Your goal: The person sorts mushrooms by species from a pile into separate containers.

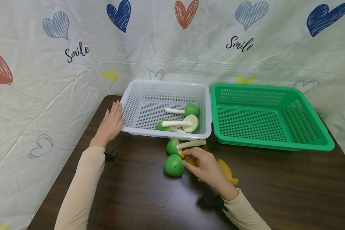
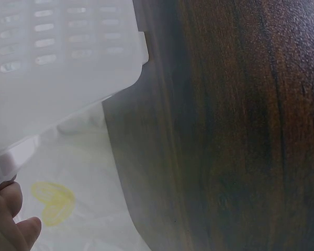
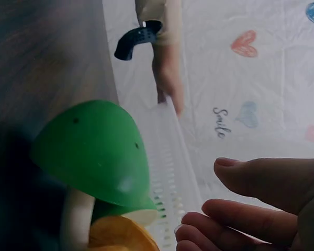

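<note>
1. Left hand (image 1: 110, 123): rests against the left rim of the white basket (image 1: 141, 132), close to the tabletop's far left corner. Fingers extended, lying close together.
2. Right hand (image 1: 207, 166): over the middle of the tabletop (image 1: 132, 198). Thumb and fingers stand apart, with nothing visible between them; fingers slightly bent.
3. Near mushroom (image 1: 173, 165): green cap uppermost, just beside the right hand's thumb. Its pale stem shows in the right wrist view. Contact with the thumb cannot be determined.
4. Far mushroom (image 1: 172, 146): on its side, between the near mushroom and the white basket, stem pointing toward the tabletop's right edge.
5. Orange-yellow pieces (image 1: 225, 169): on the tabletop, partly hidden by the right hand.
6. White basket, along the far edge: contains three green-capped mushrooms (image 1: 192, 109), lying on their sides.
7. Green basket (image 1: 258, 145): immediately right of the white basket, reaching toward the far right corner.
8. Backdrop (image 1: 149, 41): pale cloth printed with hearts and "Smile", beyond the far edge.
</note>
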`<action>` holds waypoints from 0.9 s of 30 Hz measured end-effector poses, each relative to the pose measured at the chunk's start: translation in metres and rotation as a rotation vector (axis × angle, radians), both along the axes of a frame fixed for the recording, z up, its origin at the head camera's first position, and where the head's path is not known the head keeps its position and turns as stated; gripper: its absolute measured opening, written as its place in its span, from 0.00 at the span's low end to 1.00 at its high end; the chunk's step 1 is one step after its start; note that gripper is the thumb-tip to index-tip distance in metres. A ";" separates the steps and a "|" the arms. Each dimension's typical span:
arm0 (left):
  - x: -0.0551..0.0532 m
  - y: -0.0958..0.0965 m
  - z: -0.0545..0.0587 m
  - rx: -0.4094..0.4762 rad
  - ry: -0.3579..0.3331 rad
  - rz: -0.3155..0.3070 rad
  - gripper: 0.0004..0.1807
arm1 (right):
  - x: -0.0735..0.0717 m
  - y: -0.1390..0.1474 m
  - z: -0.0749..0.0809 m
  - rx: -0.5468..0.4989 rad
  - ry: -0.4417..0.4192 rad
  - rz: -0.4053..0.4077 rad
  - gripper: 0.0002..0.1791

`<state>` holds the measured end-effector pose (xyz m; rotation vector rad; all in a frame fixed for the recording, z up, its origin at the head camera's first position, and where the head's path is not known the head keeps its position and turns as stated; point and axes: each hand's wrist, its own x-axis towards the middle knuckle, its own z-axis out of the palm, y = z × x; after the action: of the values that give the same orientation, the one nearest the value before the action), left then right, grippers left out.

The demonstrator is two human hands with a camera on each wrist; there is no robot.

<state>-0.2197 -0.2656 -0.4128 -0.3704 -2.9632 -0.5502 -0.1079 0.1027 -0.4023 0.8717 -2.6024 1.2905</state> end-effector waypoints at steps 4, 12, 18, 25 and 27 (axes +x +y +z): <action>0.000 0.000 0.000 -0.001 0.004 -0.001 0.34 | 0.002 -0.005 -0.005 0.031 -0.008 -0.011 0.14; -0.001 0.000 0.001 0.011 -0.006 -0.007 0.34 | 0.004 -0.012 -0.013 0.042 -0.119 -0.093 0.13; -0.001 -0.001 0.000 0.015 0.001 -0.008 0.34 | 0.006 -0.019 -0.017 0.122 -0.224 -0.159 0.18; 0.000 0.000 0.001 0.016 0.009 -0.014 0.34 | 0.008 -0.022 -0.022 0.152 -0.224 -0.176 0.20; 0.000 0.000 0.001 0.016 0.011 -0.015 0.34 | 0.008 -0.021 -0.024 0.136 -0.215 -0.169 0.18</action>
<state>-0.2197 -0.2652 -0.4121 -0.3925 -2.9458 -0.5708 -0.0996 0.0813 -0.4258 0.5411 -2.8848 1.2360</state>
